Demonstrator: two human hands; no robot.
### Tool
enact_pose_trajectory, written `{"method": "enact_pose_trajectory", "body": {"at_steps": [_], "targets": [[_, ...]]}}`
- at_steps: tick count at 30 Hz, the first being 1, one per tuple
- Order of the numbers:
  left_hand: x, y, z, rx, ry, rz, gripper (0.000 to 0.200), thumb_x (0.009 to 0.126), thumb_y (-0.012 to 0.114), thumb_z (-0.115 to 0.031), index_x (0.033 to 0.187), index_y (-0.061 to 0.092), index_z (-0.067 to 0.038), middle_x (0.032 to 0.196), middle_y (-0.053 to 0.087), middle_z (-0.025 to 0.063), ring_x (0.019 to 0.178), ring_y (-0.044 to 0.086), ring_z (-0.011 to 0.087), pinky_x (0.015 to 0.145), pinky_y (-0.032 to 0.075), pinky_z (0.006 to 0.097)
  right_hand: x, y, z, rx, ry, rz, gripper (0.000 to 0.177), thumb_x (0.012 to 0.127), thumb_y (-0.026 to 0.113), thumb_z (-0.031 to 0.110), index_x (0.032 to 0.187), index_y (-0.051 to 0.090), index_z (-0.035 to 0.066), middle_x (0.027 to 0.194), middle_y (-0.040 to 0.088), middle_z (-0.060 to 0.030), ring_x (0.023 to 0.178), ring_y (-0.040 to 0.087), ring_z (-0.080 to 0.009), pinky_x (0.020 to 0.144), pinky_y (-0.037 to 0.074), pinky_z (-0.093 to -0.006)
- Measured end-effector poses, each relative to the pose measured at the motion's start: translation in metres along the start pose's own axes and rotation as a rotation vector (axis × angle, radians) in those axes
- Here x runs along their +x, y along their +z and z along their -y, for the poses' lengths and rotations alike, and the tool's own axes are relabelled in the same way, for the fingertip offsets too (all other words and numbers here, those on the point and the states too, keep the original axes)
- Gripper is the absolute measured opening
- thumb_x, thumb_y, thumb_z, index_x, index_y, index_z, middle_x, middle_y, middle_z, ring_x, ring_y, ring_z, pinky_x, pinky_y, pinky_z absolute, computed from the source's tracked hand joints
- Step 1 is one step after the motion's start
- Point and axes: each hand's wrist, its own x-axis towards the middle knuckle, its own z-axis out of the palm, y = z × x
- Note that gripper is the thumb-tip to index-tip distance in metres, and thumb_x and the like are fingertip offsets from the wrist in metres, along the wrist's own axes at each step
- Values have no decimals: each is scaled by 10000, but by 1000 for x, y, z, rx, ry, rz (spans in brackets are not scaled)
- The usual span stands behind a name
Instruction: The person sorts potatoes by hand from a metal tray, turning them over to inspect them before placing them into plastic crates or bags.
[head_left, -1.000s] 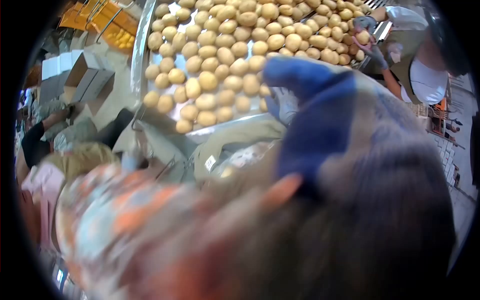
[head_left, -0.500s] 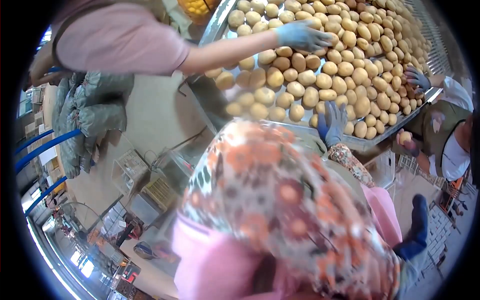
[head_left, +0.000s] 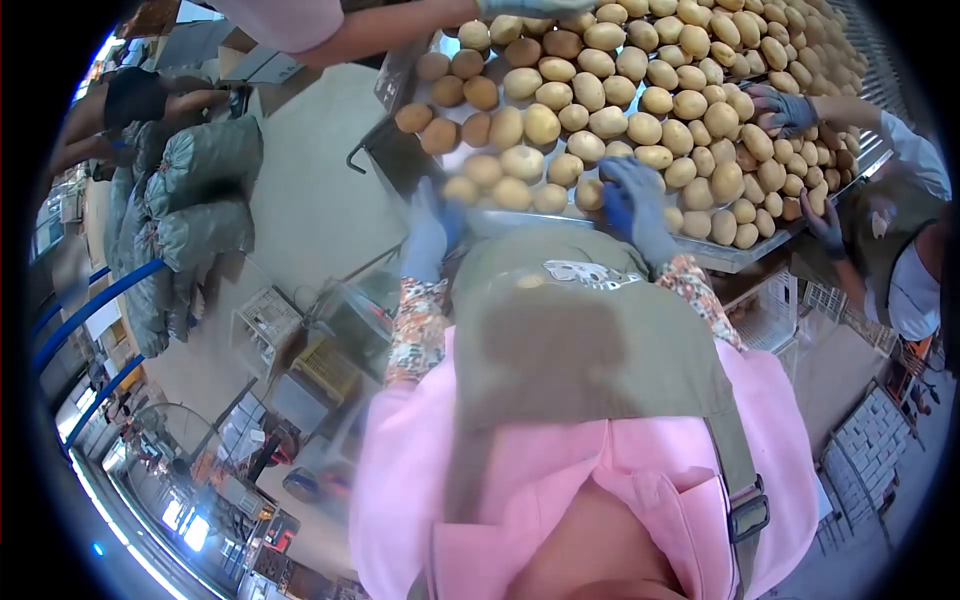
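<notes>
My left hand (head_left: 427, 235), in a grey-blue glove below a floral sleeve, is beside the near left corner of the metal sorting table (head_left: 700, 255). Its fingers point forward, with no potato in them. At the table's near edge, my right hand (head_left: 637, 207) wears a matching glove and reaches over the potatoes. Its fingers are loosely bent and apart, close beside a potato (head_left: 589, 194). Many pale brown potatoes (head_left: 645, 128) cover the table, some lying near the left hand (head_left: 511, 193).
Across the table, a co-worker's gloved hand (head_left: 535, 7) enters at the top. Another person's gloved hand (head_left: 785, 110) rests on potatoes at the right. Full green sacks (head_left: 205, 235) are stacked at the left. Crates (head_left: 268, 320) stand on the floor below.
My left arm has swung from across my front to the table's left corner. My right hand has shifted left and inward. The co-worker's arm at the top has moved up in view.
</notes>
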Motion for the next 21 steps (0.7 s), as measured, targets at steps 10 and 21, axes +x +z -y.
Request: {"method": "enact_pose_trajectory", "body": {"at_steps": [10, 21], "targets": [[61, 66, 29, -722, 142, -25, 446, 905, 585, -283, 1214, 443, 6, 789, 539, 48, 607, 479, 116, 503, 409, 280, 84, 89, 15, 329, -232, 608, 322, 926, 525, 330, 1238, 589, 286, 1428, 438, -86, 1322, 335, -427, 1084, 290, -528], [30, 3, -46, -295, 215, -190, 558, 904, 572, -263, 1398, 400, -69, 1410, 388, 221, 1260, 407, 403, 1070, 319, 440, 59, 47, 46, 331, 190, 825, 339, 899, 531, 315, 1190, 626, 171, 1406, 469, -131, 1237, 479, -350, 1033, 375, -443]]}}
